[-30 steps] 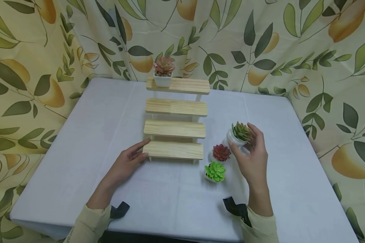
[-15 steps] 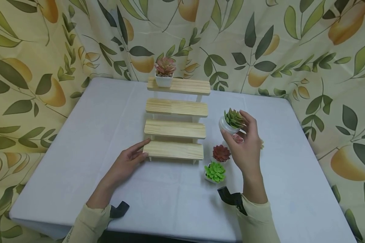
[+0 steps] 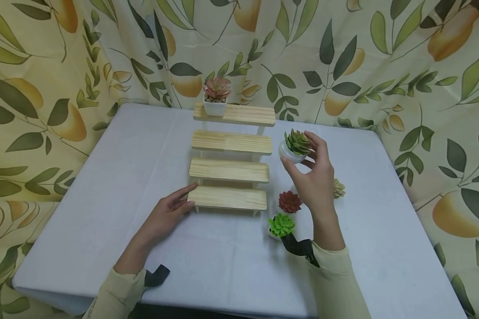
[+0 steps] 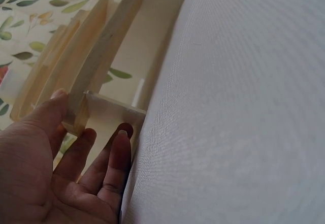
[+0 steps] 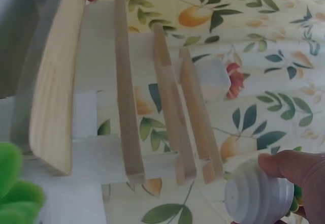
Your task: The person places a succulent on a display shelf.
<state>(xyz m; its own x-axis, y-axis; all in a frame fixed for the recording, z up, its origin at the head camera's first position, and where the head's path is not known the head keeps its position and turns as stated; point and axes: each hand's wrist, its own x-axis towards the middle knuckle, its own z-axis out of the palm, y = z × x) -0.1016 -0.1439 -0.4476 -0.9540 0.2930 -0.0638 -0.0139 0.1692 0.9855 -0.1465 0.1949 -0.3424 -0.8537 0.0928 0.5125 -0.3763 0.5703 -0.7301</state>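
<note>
My right hand point(image 3: 317, 181) holds a green potted succulent point(image 3: 296, 144) by its round white pot, lifted over the table to the right of the upper steps. In the right wrist view the ribbed pot point(image 5: 254, 193) lies between thumb and fingers, its leaves mostly hidden. A four-step wooden display stand point(image 3: 227, 198) stands in the middle of the table. At the left end of its lowest step, my left hand point(image 3: 165, 217) grips the board, thumb on one face and a fingertip opposite. On the top step's left part sits a pink succulent point(image 3: 217, 95) in a white pot.
Right of the stand are a dark red succulent point(image 3: 289, 202), a bright green succulent point(image 3: 281, 225) and a pale yellowish succulent point(image 3: 339, 188), partly behind my right wrist. White cloth point(image 3: 219, 261) covers the table; a leaf-and-fruit patterned curtain point(image 3: 299, 48) surrounds it.
My right hand has carried the green succulent up, away from me and left towards the stand. The pale yellowish succulent has come into view behind it. My left hand stays put.
</note>
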